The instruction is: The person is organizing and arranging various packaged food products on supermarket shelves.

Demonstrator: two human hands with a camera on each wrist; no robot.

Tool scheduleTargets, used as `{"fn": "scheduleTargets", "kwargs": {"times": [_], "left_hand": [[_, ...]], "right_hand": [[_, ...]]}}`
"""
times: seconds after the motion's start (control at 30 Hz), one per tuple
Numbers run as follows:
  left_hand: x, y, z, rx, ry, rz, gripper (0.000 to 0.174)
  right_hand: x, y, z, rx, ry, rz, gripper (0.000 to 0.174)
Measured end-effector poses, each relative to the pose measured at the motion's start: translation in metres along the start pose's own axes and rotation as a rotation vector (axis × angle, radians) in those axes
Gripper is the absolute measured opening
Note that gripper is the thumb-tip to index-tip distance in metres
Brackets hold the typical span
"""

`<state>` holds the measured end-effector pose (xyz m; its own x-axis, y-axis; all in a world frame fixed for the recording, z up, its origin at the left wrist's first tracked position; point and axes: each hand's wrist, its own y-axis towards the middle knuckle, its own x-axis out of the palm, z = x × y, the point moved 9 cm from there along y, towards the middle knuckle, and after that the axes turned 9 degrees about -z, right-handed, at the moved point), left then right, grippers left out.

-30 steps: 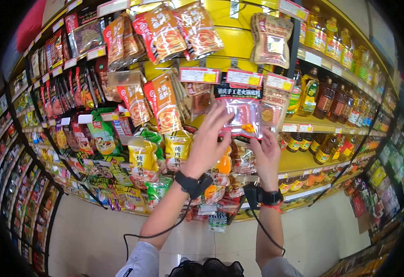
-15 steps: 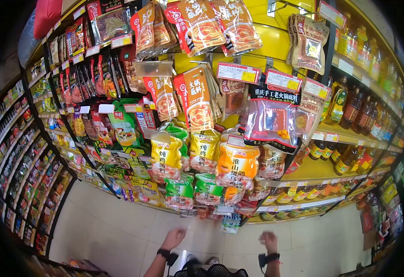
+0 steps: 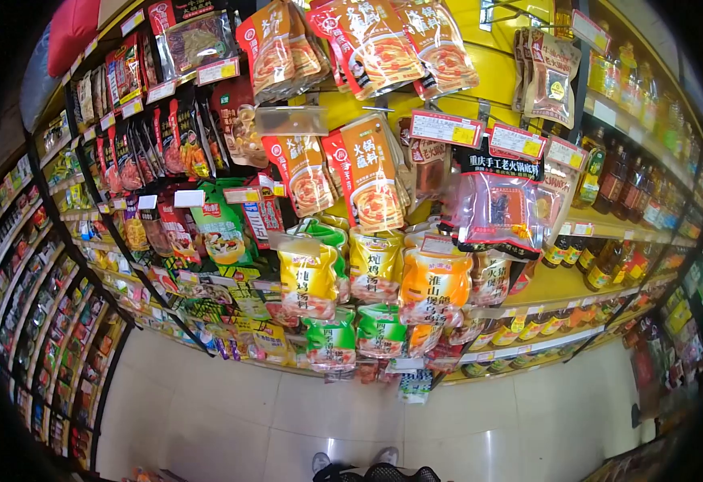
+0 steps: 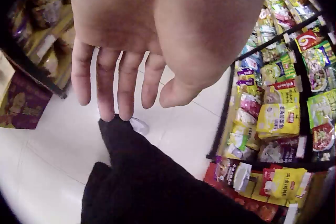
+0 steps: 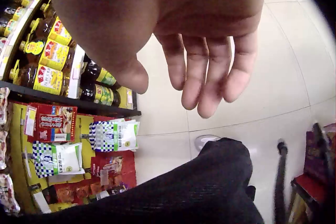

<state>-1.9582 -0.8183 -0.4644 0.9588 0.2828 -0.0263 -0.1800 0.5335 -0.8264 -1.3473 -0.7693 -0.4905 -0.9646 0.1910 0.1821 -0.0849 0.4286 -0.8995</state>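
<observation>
Both hands are out of the head view and hang low over the floor. In the left wrist view the left hand (image 4: 157,35) is relaxed, its fingers loosely extended and holding nothing, above a dark trouser leg (image 4: 152,171). The right hand (image 5: 178,16) likewise hangs with loosely bent fingers and nothing in them. On the rack ahead, a clear-windowed hotpot base packet (image 3: 496,210) with a black top and red lower edge hangs below price cards (image 3: 518,142). Orange-brown dipping sauce pouches (image 3: 367,181) and yellow soup pouches (image 3: 307,277) hang to its left.
Oil bottles (image 3: 608,261) fill the shelves on the right; another packed shelf (image 3: 26,305) curves along the left. Green-topped pouches (image 3: 329,341) hang lowest at the centre. Pale tiled floor (image 3: 231,410) lies below, with two shoes (image 3: 385,455) on it.
A second ago both hands were at the black-topped packet. They dropped away, half a second ago low over the floor, and have now left the head view. The packet stays hanging; the view has shifted slightly.
</observation>
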Motion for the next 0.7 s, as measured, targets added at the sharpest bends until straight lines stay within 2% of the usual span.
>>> {"fn": "scheduleTargets", "kwargs": {"times": [0.03, 0.07, 0.1, 0.13, 0.17, 0.2, 0.23, 0.3, 0.37, 0.47, 0.53, 0.6, 0.63, 0.7], "left_hand": [[-0.012, 0.001, -0.008, -0.023, -0.023, -0.003, 0.038], [-0.025, 0.002, -0.016, -0.047, -0.045, -0.005, 0.039], [-0.038, 0.003, -0.024, -0.071, -0.068, -0.007, 0.039], [-0.047, 0.009, -0.029, -0.091, -0.095, -0.010, 0.039], [-0.042, -0.014, 0.009, -0.116, -0.261, -0.028, 0.037], [-0.042, -0.003, 0.036, 0.050, -0.416, -0.181, 0.033], [-0.039, -0.026, 0.082, 0.153, -0.199, -0.025, 0.031], [-0.055, -0.044, 0.132, 0.219, -0.153, -0.030, 0.026], [-0.072, -0.045, 0.149, 0.248, -0.146, -0.065, 0.023], [-0.083, -0.038, 0.129, 0.159, -0.122, -0.080, 0.025], [-0.107, -0.020, 0.076, 0.000, -0.187, -0.084, 0.031], [-0.119, -0.008, 0.012, 0.075, -0.136, -0.228, 0.037], [-0.125, -0.014, -0.006, 0.026, -0.198, -0.249, 0.035], [-0.125, -0.025, -0.018, -0.024, -0.271, -0.266, 0.033]], "right_hand": [[0.004, -0.008, 0.015, 0.024, -0.020, 0.042, 0.042], [0.010, -0.001, 0.005, -0.058, -0.118, 0.043, 0.042], [0.018, 0.000, 0.018, -0.044, -0.106, 0.060, 0.041], [0.050, 0.026, -0.037, -0.234, -0.148, -0.210, 0.027], [0.061, 0.020, -0.042, -0.160, -0.015, -0.075, 0.026], [0.076, 0.017, -0.052, -0.154, -0.015, -0.066, 0.025], [0.088, 0.011, -0.065, -0.145, -0.019, -0.058, 0.024], [0.136, -0.011, -0.081, -0.222, -0.139, -0.019, 0.020], [0.175, -0.035, -0.080, -0.257, -0.154, 0.007, 0.020], [0.186, -0.046, -0.069, -0.293, -0.241, 0.033, 0.025], [0.191, -0.036, -0.024, -0.160, -0.158, -0.040, 0.027], [0.178, -0.036, 0.010, -0.176, -0.252, -0.016, 0.035], [0.174, -0.037, 0.025, -0.182, -0.240, -0.007, 0.035], [0.157, -0.052, 0.066, -0.015, -0.137, 0.061, 0.036]]}}
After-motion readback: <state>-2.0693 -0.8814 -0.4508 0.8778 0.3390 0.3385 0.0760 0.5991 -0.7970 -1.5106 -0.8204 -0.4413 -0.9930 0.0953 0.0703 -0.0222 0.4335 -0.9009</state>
